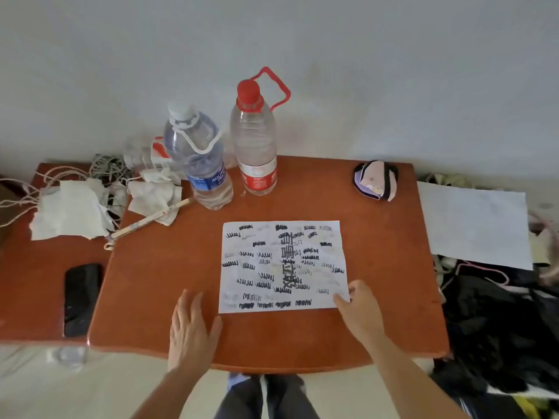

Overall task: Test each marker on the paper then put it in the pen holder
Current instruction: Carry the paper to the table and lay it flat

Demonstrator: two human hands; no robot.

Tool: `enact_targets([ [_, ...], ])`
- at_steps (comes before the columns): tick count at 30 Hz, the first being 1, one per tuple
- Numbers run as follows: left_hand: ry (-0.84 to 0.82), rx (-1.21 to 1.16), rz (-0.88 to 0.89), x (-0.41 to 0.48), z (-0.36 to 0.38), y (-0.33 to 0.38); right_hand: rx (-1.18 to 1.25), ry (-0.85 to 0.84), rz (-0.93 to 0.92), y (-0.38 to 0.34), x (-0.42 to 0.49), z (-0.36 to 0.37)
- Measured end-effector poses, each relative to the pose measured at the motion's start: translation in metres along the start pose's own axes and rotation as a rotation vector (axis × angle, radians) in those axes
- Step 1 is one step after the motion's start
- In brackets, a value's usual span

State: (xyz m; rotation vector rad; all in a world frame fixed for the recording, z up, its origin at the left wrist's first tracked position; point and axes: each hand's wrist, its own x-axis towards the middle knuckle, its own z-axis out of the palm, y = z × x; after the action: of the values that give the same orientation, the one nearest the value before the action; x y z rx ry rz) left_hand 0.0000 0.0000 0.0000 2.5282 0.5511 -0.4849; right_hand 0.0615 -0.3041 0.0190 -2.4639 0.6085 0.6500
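Probably a home room: water bottles, tissues, phone on an orange table.

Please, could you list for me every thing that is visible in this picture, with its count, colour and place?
table: one, orange-brown, centre, against the wall
scribbled paper: one, white with black marks, middle of the table
blue-labelled bottle: one, clear, back of the table
red-capped bottle: one, clear, right of the other bottle
tissues: several crumpled, white, back left
wrapped stick: one, pale, by the tissues
cords: a tangle, grey and white, back left
phone: one, black, far left
pouch: one, purple, pink and black, back right
blank sheet: one, white, right of the table
left hand: flat on the table, left of the paper
right hand: touching the paper's near right corner
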Motion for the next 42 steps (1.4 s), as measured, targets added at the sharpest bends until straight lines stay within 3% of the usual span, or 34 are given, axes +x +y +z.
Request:
enact_targets([
  [17, -0.086, 0.272, -0.029, 0.022, 0.027, -0.023, 0.09, 0.094, 0.29, -0.027, 0.032, 0.02],
  [25, -0.266, 0.315, -0.058, 0.026, 0.008, -0.011, 0.526, 0.134, 0.245, -0.024, 0.003, 0.009],
  [29, -0.37, 0.225, -0.058, 0.024, -0.021, -0.003, 0.654, 0.067, 0.237, -0.031, -0.031, -0.008],
  [36, -0.191, 0.054, 0.117, -0.034, -0.066, -0.015, 1.069, -0.13, 0.372, -0.057, -0.091, -0.02],
  [42, 0.101, -0.188, -0.057, -0.111, -0.089, -0.046, 1.107, -0.391, 0.296, -0.099, -0.127, -0.001],
])
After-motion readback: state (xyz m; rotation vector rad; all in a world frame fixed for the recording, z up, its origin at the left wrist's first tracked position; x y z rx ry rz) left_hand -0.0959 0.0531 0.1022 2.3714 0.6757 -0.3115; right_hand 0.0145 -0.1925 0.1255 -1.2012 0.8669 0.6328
